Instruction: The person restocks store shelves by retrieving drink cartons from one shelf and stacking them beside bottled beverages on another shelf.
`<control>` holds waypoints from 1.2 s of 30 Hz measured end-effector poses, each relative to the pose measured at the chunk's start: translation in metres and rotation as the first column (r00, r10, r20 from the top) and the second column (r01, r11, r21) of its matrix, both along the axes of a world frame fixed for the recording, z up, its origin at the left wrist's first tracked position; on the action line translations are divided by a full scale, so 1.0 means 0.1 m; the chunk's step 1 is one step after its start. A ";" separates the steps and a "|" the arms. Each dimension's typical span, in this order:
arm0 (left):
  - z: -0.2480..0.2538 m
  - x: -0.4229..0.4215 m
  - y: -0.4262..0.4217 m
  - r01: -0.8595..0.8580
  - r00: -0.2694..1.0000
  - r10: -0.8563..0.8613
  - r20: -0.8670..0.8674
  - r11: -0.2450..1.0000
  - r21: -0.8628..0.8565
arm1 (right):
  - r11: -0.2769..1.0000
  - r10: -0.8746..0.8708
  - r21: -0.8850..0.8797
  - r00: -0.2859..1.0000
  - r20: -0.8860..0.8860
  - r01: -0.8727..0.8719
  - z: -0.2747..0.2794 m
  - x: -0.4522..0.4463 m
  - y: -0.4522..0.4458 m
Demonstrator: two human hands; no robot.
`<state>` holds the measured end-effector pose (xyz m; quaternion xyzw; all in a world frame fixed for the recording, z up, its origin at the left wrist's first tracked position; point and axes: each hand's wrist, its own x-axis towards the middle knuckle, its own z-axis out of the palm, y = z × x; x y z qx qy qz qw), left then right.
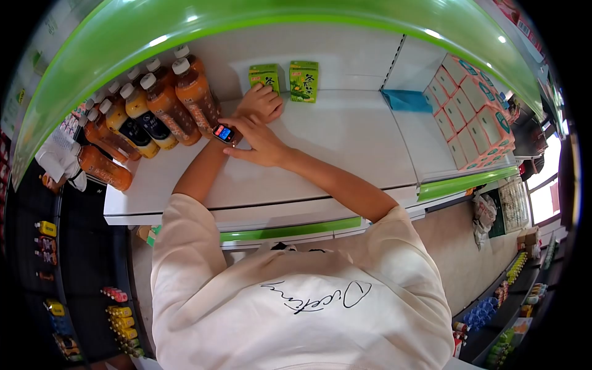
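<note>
A lit smartwatch [223, 132] is strapped round my left wrist. My left hand [262, 103] is curled into a loose fist in front of a green box [264, 76] with dark lettering; whether the two touch I cannot tell, and the palm is hidden. Over the left wrist comes my right hand [258, 143], fingers stretched and apart, with thumb and fingertips close around the watch. A second green box [304, 81] stands upright to the right. Left of my forearm, orange drink bottles [196, 98] and yellow bottles with black labels [140, 112] stand in rows.
The white shelf [345, 148] has a green front strip. Stacked pink-and-white packs [472, 117] stand at the right beside a blue cloth-like sheet [407, 100]. A green edge [296, 24] arches overhead. Dark shelves with small bottles [123, 320] are at the lower left.
</note>
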<state>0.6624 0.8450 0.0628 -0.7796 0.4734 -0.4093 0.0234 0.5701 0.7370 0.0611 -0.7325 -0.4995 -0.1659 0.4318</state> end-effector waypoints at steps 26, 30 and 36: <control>-0.01 0.00 0.00 -0.006 0.999 0.006 -0.034 1.000 -0.003 | 0.994 -0.015 0.109 0.996 0.085 0.006 -0.19 0.07 0.00; 0.05 -0.03 -0.07 0.018 0.999 -0.018 -0.045 1.000 -0.002 | 0.998 -0.011 0.064 1.000 0.012 0.010 -0.17 0.07 -0.05; 0.01 -0.03 -0.05 -0.037 0.996 0.037 -0.082 0.999 0.009 | 1.000 0.018 0.025 1.000 0.003 -0.018 -0.16 0.09 -0.10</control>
